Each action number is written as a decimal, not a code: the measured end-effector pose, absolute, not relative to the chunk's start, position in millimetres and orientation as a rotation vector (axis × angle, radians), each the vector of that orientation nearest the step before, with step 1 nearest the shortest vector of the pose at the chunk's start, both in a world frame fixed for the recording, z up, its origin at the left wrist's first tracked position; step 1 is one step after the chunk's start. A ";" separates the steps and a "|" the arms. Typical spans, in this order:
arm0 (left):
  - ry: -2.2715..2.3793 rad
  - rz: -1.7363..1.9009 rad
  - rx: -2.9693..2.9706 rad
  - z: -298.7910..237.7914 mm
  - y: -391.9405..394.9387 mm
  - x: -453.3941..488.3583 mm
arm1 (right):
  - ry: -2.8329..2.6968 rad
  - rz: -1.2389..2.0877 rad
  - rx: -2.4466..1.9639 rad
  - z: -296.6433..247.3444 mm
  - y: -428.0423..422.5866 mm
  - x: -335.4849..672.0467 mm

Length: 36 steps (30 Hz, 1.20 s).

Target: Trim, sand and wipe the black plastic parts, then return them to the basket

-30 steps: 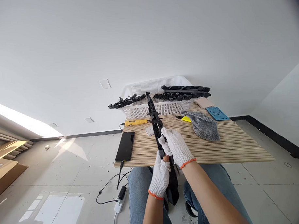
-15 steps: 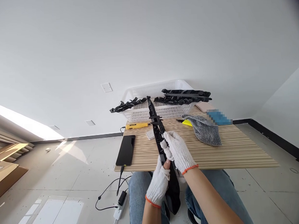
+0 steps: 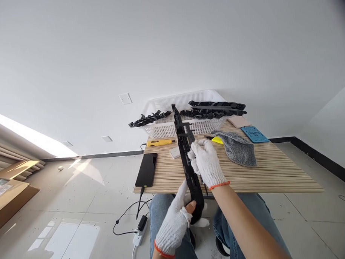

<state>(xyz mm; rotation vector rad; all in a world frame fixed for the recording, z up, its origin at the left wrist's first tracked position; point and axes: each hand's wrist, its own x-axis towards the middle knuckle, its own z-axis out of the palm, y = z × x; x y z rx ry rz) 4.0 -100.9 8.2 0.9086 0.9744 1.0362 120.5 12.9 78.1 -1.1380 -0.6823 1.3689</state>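
Centre frame: your white-gloved left hand (image 3: 175, 220) clenches the lower end of a long black ribbed plastic strip (image 3: 180, 125). Your right hand (image 3: 207, 164) pinches its middle, above the near edge of the slatted wooden table (image 3: 276, 175). Only this strip is in hand. Similar black moulded pieces (image 3: 217, 107) lie across the white mesh plastic basket (image 3: 166, 127) behind (which are finished, can't tell). There's a fuzzy grey cloth (image 3: 238, 148) at right and a glossy black phone (image 3: 147, 169) at left.

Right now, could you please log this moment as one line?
left hand: grips lower end of black part | right hand: holds its middle | part: tilted above table | nearby: phone, grey cloth, white basket
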 end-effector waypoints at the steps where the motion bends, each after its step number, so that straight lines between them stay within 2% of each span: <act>1: 0.993 1.039 0.866 11.3 -100.3 3.1 | -0.679 1.350 -1.125 82.6 9.9 123.2; 5: 1.019 1.080 0.781 23.4 -90.8 1.4 | -0.787 1.383 -1.101 91.3 -19.8 138.0; 11: 0.937 1.149 1.008 34.0 -69.9 6.3 | -0.788 1.530 -1.236 63.4 -63.3 148.9; 17: 0.974 1.155 1.030 29.9 -70.5 6.1 | -0.816 1.483 -1.247 61.4 -45.4 135.4; 26: 1.067 1.137 1.108 26.5 -74.4 4.9 | -0.779 1.517 -1.491 47.6 -41.2 129.4; 36: 1.247 1.094 1.237 7.7 -73.3 11.7 | -0.824 1.607 -1.605 59.1 -46.2 138.3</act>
